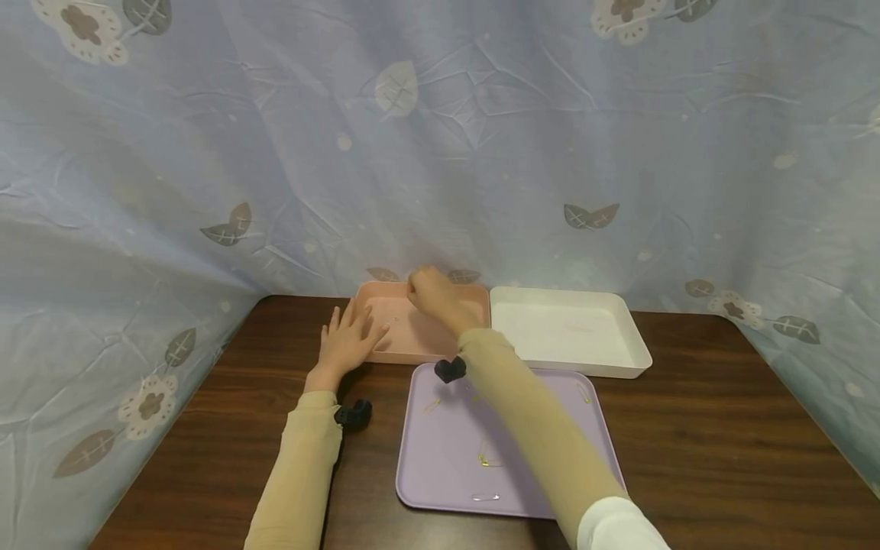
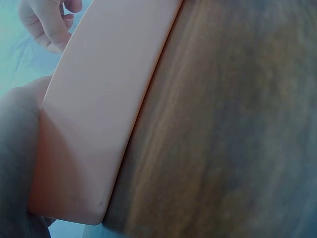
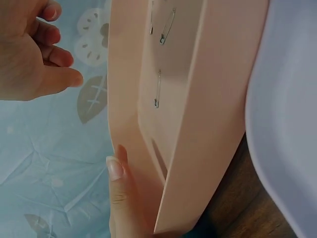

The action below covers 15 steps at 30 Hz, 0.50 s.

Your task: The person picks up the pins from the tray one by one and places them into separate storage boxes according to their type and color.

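1. Safety pins [image 3: 158,90] lie in the pink tray [image 1: 406,358], lower and nearer to me than my right fingers [image 1: 421,284]; the right-wrist view shows at least three.
2. Those right fingers are loosely curled near this tray's far rim, nothing visible between them.
3. My left fingers [image 1: 349,313] are spread apart at its left end, one touching its wall.
4. Closer to me than both sets of fingers, the purple tray [image 1: 440,489] bears a silver safety pin [image 1: 485,497] and several gold safety pins [image 1: 484,461].
5. Right of my right fingers stands the white tray [image 1: 639,359], just beside the pink one.
6. Beneath everything is the brown table [image 1: 722,428]; beyond my fingers hangs leaf-patterned cloth [image 1: 440,176].
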Available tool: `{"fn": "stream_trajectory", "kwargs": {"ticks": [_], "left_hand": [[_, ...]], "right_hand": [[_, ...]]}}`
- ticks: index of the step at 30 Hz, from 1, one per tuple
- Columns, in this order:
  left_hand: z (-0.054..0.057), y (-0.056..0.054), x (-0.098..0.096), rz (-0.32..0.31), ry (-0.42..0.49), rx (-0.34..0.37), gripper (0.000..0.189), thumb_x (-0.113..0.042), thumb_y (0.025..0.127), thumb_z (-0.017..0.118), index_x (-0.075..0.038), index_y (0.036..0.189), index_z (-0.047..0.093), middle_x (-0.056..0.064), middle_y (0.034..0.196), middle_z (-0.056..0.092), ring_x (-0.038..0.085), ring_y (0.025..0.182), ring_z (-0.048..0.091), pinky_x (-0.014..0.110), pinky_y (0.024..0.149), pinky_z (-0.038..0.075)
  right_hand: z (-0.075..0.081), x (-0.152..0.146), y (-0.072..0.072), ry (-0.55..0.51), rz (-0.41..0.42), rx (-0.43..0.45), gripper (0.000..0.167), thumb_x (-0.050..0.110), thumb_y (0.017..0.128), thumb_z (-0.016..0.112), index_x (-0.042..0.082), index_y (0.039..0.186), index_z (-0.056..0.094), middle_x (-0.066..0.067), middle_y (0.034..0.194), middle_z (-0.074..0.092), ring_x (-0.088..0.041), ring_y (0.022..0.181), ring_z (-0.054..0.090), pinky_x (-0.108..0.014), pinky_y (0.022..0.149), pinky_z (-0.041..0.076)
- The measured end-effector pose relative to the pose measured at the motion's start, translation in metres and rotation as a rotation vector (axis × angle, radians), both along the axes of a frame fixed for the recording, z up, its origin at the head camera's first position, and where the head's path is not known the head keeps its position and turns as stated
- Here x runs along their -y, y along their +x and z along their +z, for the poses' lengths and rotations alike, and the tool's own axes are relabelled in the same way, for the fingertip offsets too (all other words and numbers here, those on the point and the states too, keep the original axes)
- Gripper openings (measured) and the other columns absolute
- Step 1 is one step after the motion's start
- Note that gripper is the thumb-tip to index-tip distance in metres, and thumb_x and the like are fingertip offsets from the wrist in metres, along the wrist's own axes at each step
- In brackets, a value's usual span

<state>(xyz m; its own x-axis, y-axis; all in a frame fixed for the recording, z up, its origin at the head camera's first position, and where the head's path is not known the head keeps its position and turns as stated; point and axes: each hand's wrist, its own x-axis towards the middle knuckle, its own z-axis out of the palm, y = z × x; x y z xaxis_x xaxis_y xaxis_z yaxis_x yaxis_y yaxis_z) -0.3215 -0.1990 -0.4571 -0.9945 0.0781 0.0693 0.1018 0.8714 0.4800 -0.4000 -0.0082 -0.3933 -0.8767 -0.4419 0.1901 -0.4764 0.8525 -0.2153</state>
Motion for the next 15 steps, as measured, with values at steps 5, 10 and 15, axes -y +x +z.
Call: {"fn": "stream_trajectory", "kwargs": {"ticks": [5,10,15], "left_hand": [[-0.001,-0.001,-0.001,-0.002,-0.011,-0.004,0.077,-0.066,0.095,0.037,-0.020,0.156,0.023,0.016,0.165,0.006,0.049,0.149,0.003,0.074,0.111,0.009],[-0.001,0.001,0.001,0.001,-0.011,0.002,0.078,-0.068,0.094,0.036,-0.020,0.156,0.025,0.016,0.165,0.006,0.049,0.149,0.002,0.074,0.112,0.008],[-0.002,-0.001,0.002,-0.002,-0.003,-0.001,0.078,-0.068,0.094,0.036,-0.020,0.155,0.026,0.015,0.165,0.006,0.048,0.149,0.001,0.074,0.112,0.008]], "right_hand": [[-0.002,-0.006,0.004,-0.042,0.010,-0.027,0.011,0.011,0.092,0.061,0.004,0.085,0.067,-0.010,0.089,0.066,-0.025,0.089,0.060,-0.035,0.080,0.050],[0.001,-0.014,0.014,-0.061,0.034,-0.038,0.011,0.013,0.092,0.062,0.005,0.088,0.068,-0.009,0.092,0.066,-0.025,0.092,0.059,-0.036,0.083,0.051],[0.007,-0.022,0.026,-0.086,0.051,-0.062,0.011,0.015,0.092,0.062,0.006,0.092,0.068,-0.009,0.096,0.068,-0.025,0.095,0.061,-0.036,0.085,0.052]]}}
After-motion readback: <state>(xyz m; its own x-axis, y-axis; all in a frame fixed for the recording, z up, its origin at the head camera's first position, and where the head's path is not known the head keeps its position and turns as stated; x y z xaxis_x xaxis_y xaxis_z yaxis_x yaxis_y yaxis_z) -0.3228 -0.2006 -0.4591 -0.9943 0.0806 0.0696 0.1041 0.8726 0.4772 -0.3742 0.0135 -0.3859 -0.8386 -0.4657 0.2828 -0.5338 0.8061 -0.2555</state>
